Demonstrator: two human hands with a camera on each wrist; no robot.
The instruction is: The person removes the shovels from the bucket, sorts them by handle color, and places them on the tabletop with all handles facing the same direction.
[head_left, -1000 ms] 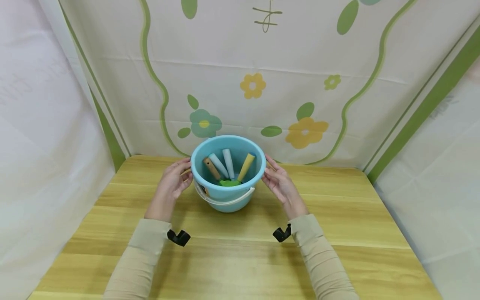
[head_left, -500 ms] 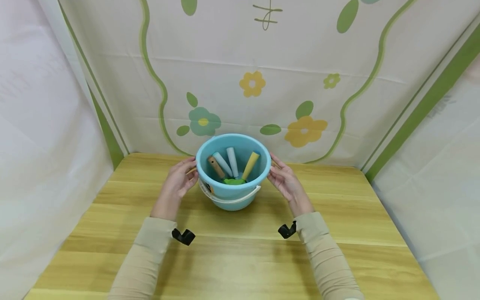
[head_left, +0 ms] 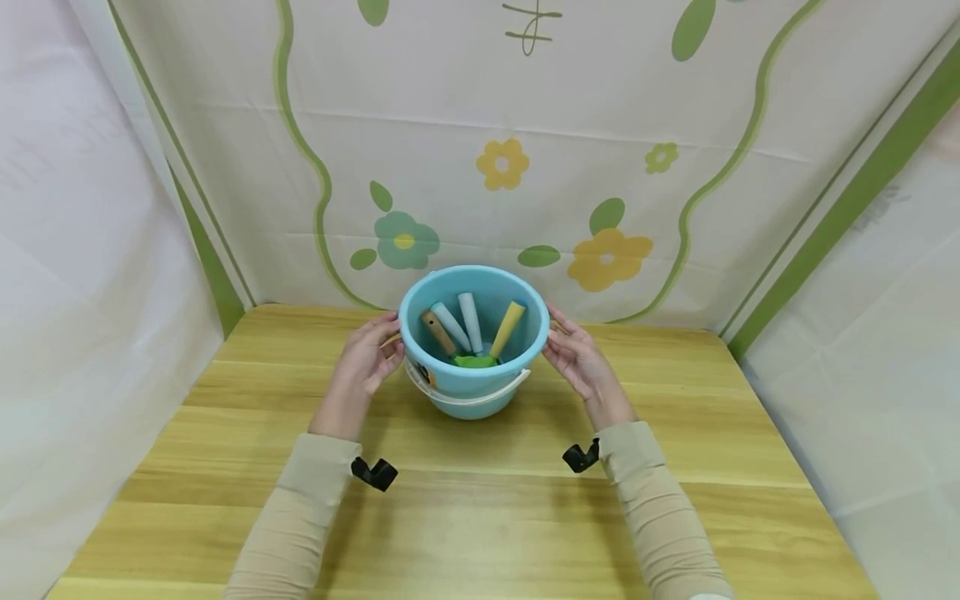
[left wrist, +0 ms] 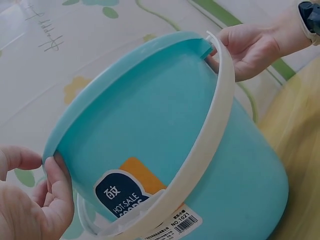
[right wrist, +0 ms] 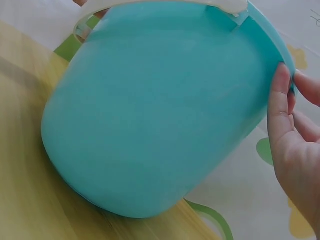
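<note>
I am viewing a light blue plastic bucket (head_left: pixel 474 383) that is standing on the wooden table (head_left: pixel 465 517), toward its far middle, close to the flowered backdrop cloth (head_left: pixel 525 125). The left hand (head_left: pixel 365 360) is pressing against the bucket's left side just under the rim, thumb on the rim edge and fingers lightly bent along the wall; the right hand (head_left: pixel 581 360) is doing the same on the opposite side. Neither hand is wrapping around the bucket: both are cupping it between them, fingers mostly extended. In the left wrist view the bucket appears tilted, and the left hand's fingertips (left wrist: pixel 57 175) are touching the rim.

The white bail handle (head_left: pixel 468 396) is hanging down across the near face of the bucket. Beneath it, in the left wrist view, I am reading a sticker (left wrist: pixel 131 192) with a dark blue patch carrying one Chinese character and the words "HOT SALE", an orange patch behind it, and a white barcode strip (left wrist: pixel 181 224) printed "NO.1021".

Inside the bucket, four handles are leaning upward: a wooden handle (head_left: pixel 437 332), two pale blue handles (head_left: pixel 459 325) and a yellow handle (head_left: pixel 507 328), above a green piece (head_left: pixel 474 361) at the bottom.

Near the top of the backdrop, in the left wrist view, cursive lettering (left wrist: pixel 47 39) is showing, which I cannot read with certainty.
</note>
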